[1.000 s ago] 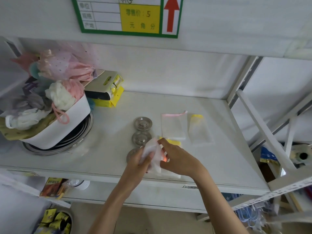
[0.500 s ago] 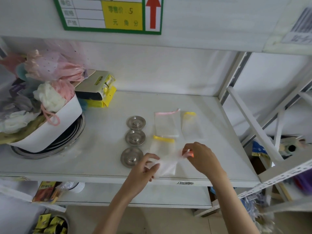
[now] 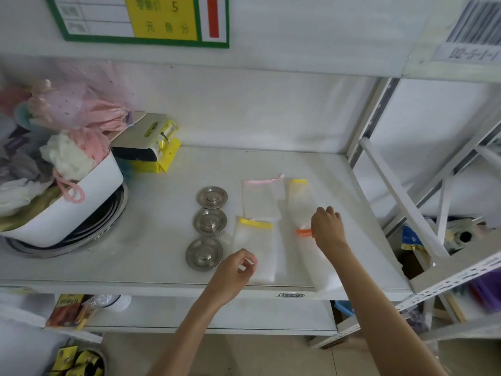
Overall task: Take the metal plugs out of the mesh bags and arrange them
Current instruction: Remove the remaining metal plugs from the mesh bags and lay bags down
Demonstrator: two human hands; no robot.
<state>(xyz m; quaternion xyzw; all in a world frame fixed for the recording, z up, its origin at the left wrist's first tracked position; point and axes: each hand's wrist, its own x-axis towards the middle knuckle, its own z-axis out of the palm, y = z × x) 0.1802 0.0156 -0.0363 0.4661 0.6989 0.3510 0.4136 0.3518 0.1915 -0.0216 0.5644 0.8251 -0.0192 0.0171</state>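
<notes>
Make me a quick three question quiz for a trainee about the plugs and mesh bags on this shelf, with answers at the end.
1. How many metal plugs stand in the column on the shelf?
2. True or false: the plugs lie to the right of the mesh bags.
3. The right hand rests by a bag with which trim: A pink, B orange, C green?

Key: 1. Three. 2. False. 3. B, the orange-trimmed bag.

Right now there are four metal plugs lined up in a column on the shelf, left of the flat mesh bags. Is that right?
Not quite: the head view shows three metal plugs, not four: far, middle and near. They do stand in a column on the shelf, left of the flat mesh bags.
</notes>
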